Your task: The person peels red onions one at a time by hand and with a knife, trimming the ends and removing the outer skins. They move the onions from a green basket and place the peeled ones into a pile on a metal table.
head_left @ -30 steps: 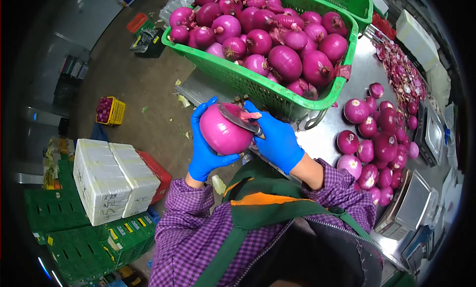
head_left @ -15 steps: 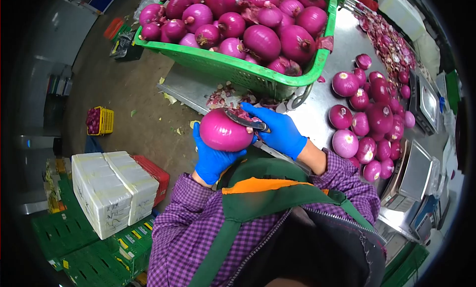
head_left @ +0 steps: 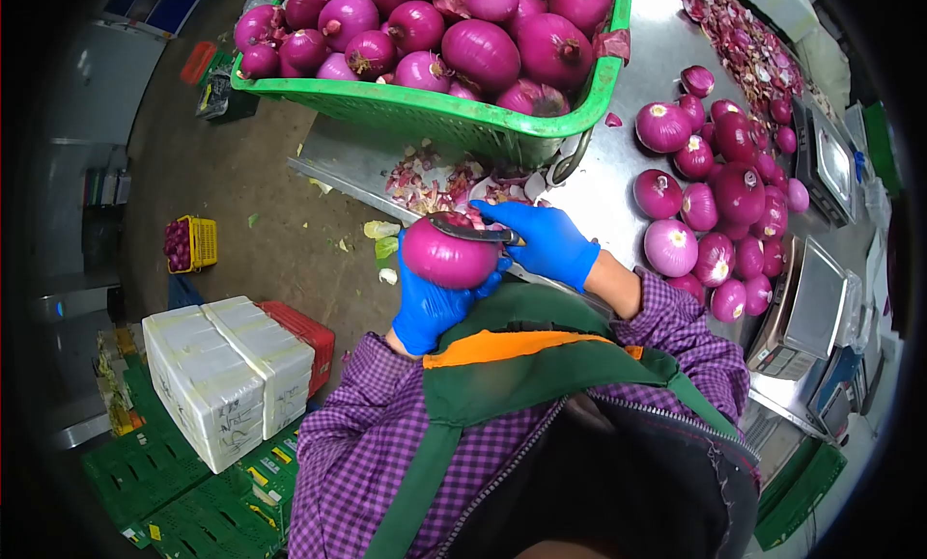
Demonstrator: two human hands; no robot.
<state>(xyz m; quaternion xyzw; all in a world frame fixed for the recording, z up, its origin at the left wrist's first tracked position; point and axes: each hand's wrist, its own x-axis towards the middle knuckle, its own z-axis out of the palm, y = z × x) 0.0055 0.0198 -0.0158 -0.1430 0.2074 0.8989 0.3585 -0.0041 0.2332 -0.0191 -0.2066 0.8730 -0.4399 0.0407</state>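
A large red onion [head_left: 450, 256] rests in my left hand [head_left: 425, 308], whose blue-gloved fingers wrap round its underside. My right hand [head_left: 548, 242], also in a blue glove, is closed on the handle of a small knife [head_left: 465, 233] with a dark, curved blade. That blade lies against the upper side of the onion. My right index finger stretches along above the blade, near the onion's right end. Just beyond both hands, scraps of onion skin [head_left: 421, 181] lie on the metal table [head_left: 333, 163].
A green basket [head_left: 435, 108] heaped with red onions stands on the table ahead. Several loose onions [head_left: 669, 247] lie to the right, before weighing scales [head_left: 813, 303]. More skins [head_left: 748, 52] pile up behind them. White foam boxes [head_left: 208, 376] and green crates [head_left: 198, 520] stand at lower left.
The onion has turned slightly in my left hand, and the blade sits a little farther left on it. The basket and table appear shifted up and left as the camera moved.
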